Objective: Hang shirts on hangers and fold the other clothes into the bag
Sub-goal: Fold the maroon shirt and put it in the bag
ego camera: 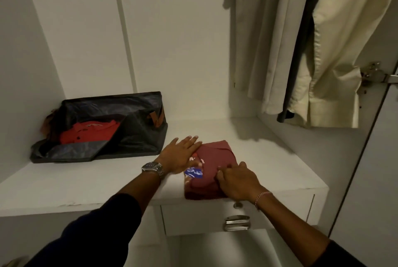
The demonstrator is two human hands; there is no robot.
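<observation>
shelf (90,182): a white, flat shelf inside a white closet. Its front edge looks a little chipped on the left side.
under the shelf: a white drawer (193,217) with a shiny metal handle sits right below the front edge.
bag (129,129): a dark bag lies open on the left, back part of the shelf, close to the back wall. A red shirt (88,132) with buttons rests inside it.
folded top (212,172): a dark red folded top lies on the shelf near the front edge, just right of the bag but not touching it. It has a blue patch on its left side.
</observation>
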